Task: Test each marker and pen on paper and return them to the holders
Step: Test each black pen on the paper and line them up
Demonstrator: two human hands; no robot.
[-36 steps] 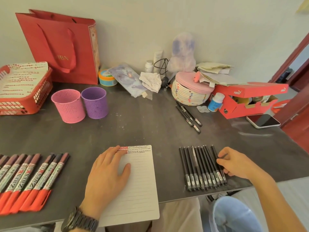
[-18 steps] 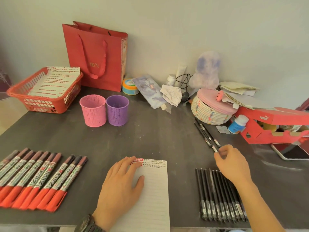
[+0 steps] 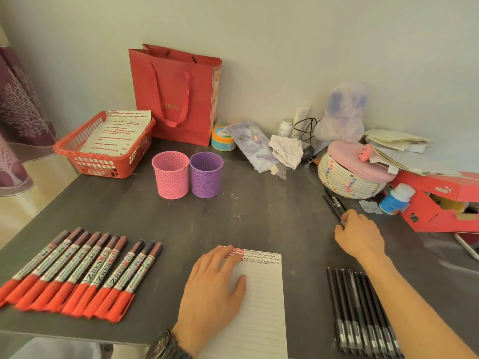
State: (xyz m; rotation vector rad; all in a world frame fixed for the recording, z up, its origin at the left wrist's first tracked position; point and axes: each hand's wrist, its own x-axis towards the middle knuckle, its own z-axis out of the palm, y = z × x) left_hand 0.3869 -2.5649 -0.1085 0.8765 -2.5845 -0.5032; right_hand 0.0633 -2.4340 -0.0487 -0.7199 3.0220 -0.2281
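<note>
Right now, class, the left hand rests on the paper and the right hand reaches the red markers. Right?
No. The head view shows the right hand at the loose black pens beside the woven basket, not the red markers. The left hand does rest on the paper.

The left hand (image 3: 210, 288), at 6 o'clock, wears a chunky dark metal-link watch (image 3: 166, 345) on its wrist, at 7 o'clock from it; the right hand (image 3: 360, 237), at 4 o'clock, has a bare arm.
</note>
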